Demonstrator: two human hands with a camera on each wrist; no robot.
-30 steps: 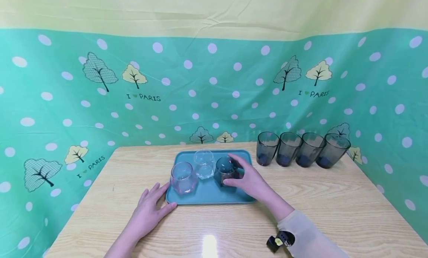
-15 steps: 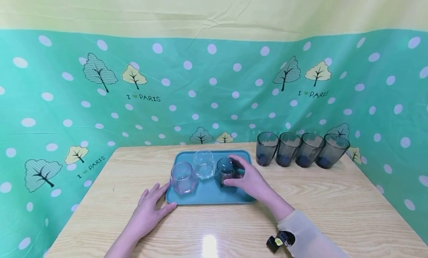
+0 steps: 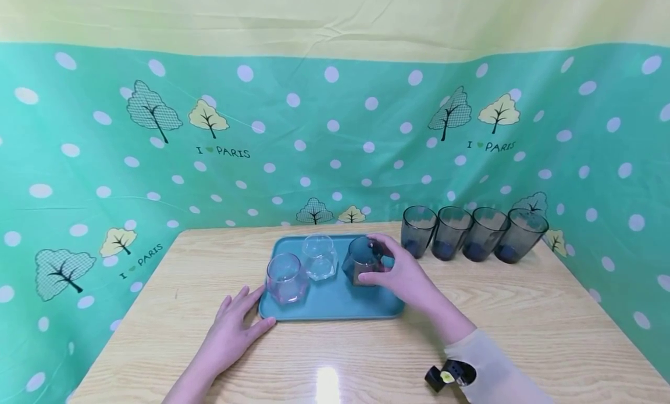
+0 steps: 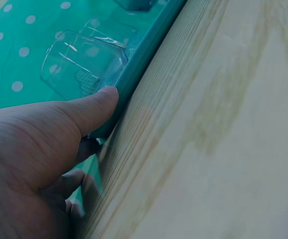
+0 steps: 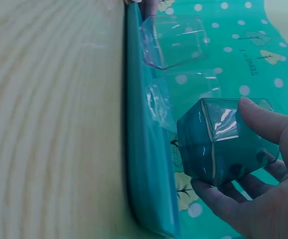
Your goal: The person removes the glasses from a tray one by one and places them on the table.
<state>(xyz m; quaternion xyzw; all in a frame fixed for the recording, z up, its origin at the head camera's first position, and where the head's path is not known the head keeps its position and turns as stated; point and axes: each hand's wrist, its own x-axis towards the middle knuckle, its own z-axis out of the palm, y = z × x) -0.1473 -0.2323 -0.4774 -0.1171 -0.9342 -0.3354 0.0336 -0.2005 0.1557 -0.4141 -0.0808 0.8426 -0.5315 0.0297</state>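
My right hand [image 3: 402, 273] grips a dark blue-grey faceted glass [image 3: 362, 258] over the right part of a blue tray [image 3: 335, 308], thumb on the near side and fingers round the far side. In the right wrist view the same glass [image 5: 218, 144] hangs with its base apart from the tray. My left hand [image 3: 234, 329] rests at the tray's front left corner, thumb at the front rim and a fingertip at the left edge. On the tray stand a pink-tinted clear glass [image 3: 287, 283], nearest that hand, and a clear glass [image 3: 319, 260] behind it.
Several tall grey tumblers [image 3: 454, 235] stand in a row at the back right of the wooden table [image 3: 523, 322]. A green dotted curtain [image 3: 335, 142] hangs behind and along the sides. A small black device [image 3: 451, 375] sits at the right sleeve.
The right hand has lifted the dark glass off the tray and moved it slightly right, tilting it. The left hand stays at the tray's corner.
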